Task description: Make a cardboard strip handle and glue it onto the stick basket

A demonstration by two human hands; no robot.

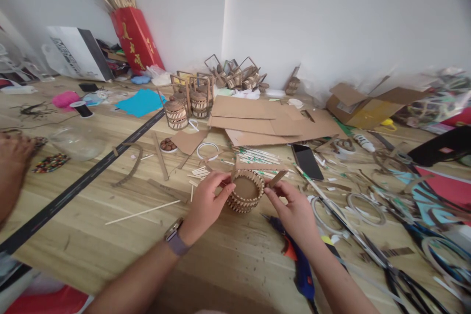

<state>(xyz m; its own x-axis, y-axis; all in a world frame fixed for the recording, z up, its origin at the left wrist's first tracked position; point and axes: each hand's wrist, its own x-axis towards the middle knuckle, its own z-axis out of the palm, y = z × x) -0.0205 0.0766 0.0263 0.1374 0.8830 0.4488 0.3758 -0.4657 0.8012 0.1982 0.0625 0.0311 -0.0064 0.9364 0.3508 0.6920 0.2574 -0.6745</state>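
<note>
A small round basket (245,205), built of light sticks and brown cardboard, stands between my hands in the head view. Its open top shows a brown cardboard bottom. My left hand (211,201), with a watch on the wrist, pinches the basket's left rim. On the opposite side, my right hand (294,206) grips the right rim with thumb and fingers, where a brown cardboard strip (276,178) stands out. Below the right hand lies a blue glue gun (302,274), its nozzle pointing toward the basket. Thin cut sticks (257,155) lie behind the basket.
Flat cardboard sheets (253,125) lie behind, beside finished lidded baskets (176,114). A phone (307,162), scissors (395,272) and tape rings (366,208) are at right. A black strip (91,174) crosses the left side. Another person's hand (13,167) rests at far left.
</note>
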